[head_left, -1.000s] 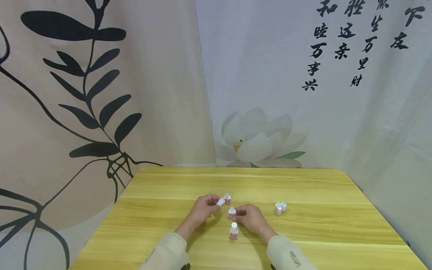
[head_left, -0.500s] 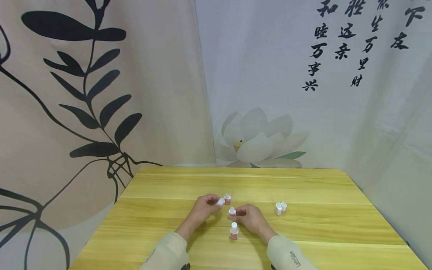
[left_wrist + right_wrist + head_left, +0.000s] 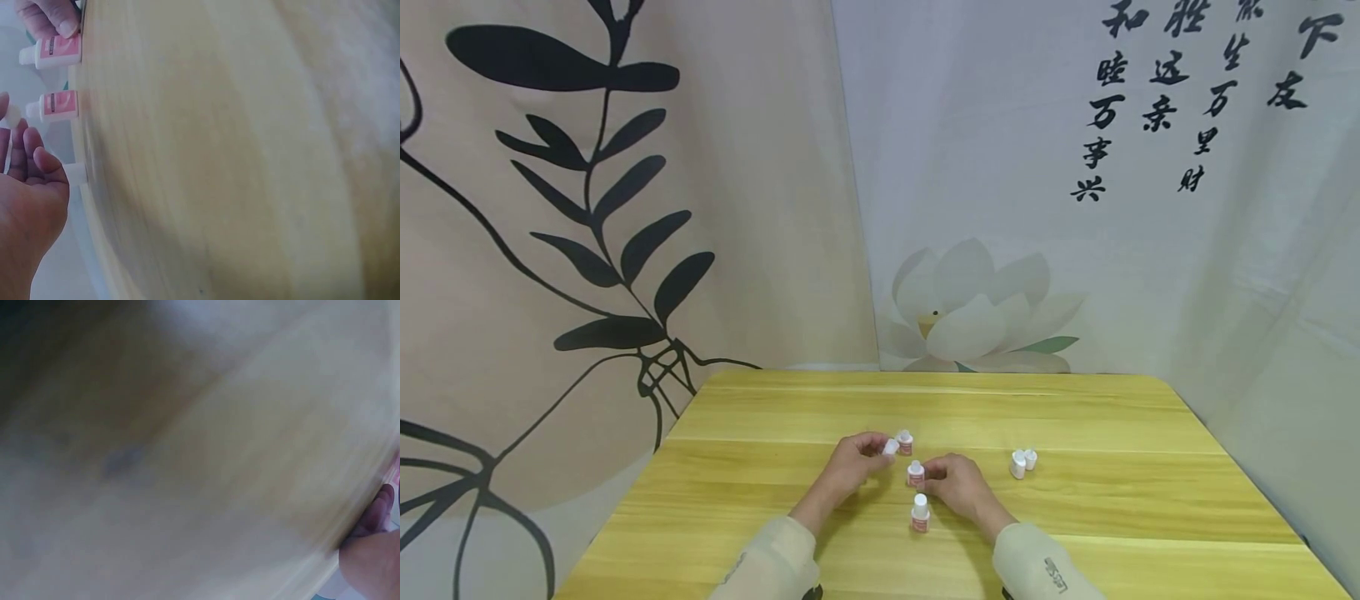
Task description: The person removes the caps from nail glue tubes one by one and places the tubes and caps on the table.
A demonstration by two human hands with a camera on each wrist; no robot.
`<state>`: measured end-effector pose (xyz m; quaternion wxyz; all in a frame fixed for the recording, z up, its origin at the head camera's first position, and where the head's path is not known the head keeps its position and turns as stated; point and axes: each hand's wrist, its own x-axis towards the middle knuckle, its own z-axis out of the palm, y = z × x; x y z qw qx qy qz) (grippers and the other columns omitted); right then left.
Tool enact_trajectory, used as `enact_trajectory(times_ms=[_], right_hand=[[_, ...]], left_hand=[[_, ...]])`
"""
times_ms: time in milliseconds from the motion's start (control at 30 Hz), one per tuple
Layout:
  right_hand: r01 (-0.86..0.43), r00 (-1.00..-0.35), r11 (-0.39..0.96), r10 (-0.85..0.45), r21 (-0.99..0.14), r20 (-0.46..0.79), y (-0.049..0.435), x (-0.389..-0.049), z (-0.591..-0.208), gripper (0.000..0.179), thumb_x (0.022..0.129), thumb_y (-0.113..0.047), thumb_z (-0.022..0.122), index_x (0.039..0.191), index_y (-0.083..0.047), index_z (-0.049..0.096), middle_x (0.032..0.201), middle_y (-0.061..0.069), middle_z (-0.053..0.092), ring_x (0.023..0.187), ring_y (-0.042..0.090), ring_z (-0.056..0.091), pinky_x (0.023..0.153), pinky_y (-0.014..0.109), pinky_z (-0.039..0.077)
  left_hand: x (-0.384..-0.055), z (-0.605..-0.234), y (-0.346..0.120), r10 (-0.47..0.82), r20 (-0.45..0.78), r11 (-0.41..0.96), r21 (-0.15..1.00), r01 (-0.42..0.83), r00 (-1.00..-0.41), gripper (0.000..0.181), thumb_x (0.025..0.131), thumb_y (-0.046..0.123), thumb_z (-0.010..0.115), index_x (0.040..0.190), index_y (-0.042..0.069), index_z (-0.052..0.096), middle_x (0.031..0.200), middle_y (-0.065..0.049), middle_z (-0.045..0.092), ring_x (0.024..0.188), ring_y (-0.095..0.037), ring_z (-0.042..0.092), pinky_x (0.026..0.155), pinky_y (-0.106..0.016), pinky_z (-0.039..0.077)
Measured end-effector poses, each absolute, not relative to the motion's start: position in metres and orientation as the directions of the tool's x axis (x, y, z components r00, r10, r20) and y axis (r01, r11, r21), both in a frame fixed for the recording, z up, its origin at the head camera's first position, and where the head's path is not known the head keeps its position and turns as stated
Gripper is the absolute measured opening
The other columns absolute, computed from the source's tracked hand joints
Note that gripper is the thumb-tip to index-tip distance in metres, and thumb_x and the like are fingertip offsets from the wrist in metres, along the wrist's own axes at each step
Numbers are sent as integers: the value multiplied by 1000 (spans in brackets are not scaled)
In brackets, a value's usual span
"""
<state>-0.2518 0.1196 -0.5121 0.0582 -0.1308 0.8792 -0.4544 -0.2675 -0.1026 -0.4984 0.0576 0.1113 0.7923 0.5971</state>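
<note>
Between the fingertips of my left hand [image 3: 852, 457] is a small white cap [image 3: 891, 447], held tilted just above the wood. Right behind it stands a small bottle [image 3: 905, 443] with a pink label and a white nozzle top. My right hand [image 3: 958, 482] pinches the side of the middle bottle [image 3: 915, 475], which stands upright with its nozzle bare. Closest to me is a third bottle [image 3: 920, 513] wearing a tall white cap. In the left wrist view, a white piece [image 3: 76, 174] shows partly hidden behind the left hand. The right wrist view has mostly blurred tabletop.
Two white caps [image 3: 1018, 464] stand side by side on the wooden table [image 3: 1120, 517], right of my right hand. A hanging cloth [image 3: 775, 208] with printed leaves, a lotus and writing closes off the table's far edge.
</note>
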Motion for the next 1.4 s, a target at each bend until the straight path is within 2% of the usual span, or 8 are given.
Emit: enact_trajectory(times_ms=[233, 400, 600, 833, 1033, 1400], right_hand=[[-184, -960, 556, -277, -810, 27, 119, -251, -511, 15, 84, -22, 79, 98, -16, 77, 96, -3, 66, 95, 19, 59, 87, 48, 48], [-189, -960, 557, -278, -809, 33, 119, -251, -512, 17, 84, -21, 79, 99, -14, 76, 96, -3, 66, 94, 18, 58, 86, 47, 49], [-190, -961, 562, -276, -805, 34, 119, -250, -512, 18, 83, -21, 80, 100, -14, 76, 96, -3, 66, 94, 18, 59, 86, 48, 49], [-179, -962, 565, -271, -805, 24, 119, -250, -511, 17, 83, -20, 79, 99, -14, 76, 97, -3, 67, 95, 19, 59, 87, 48, 49], [-173, -963, 567, -269, -806, 18, 118, -249, -509, 17, 84, -19, 79, 99, -14, 76, 97, -2, 66, 95, 20, 59, 87, 48, 49], [-181, -962, 565, -273, -805, 24, 119, -251, -511, 15, 84, -20, 79, 99, -16, 77, 94, -4, 66, 92, 17, 58, 85, 45, 49]], left_hand=[[-267, -498, -102, 240, 49, 258, 960, 112, -970, 23, 89, 12, 73, 110, 2, 67, 98, -5, 65, 94, -20, 59, 82, -34, 51], [-268, -499, -102, 237, 48, 261, 959, 111, -970, 26, 89, 12, 74, 113, 3, 67, 100, -5, 65, 95, -21, 59, 83, -35, 51], [-264, -495, -102, 229, 47, 252, 962, 106, -972, 25, 90, 9, 72, 113, 0, 66, 100, -8, 64, 95, -24, 58, 81, -36, 51], [-264, -497, -103, 232, 59, 242, 963, 117, -971, 22, 89, 8, 73, 107, 0, 65, 96, -5, 63, 92, -21, 57, 78, -34, 50], [-253, -477, -101, 237, 53, 236, 966, 110, -970, 22, 88, 3, 72, 108, -3, 65, 96, -10, 63, 91, -25, 57, 79, -35, 50], [-264, -499, -110, 206, 54, 293, 949, 115, -977, 19, 87, 10, 76, 103, 4, 68, 95, -4, 65, 90, -20, 58, 77, -34, 51]])
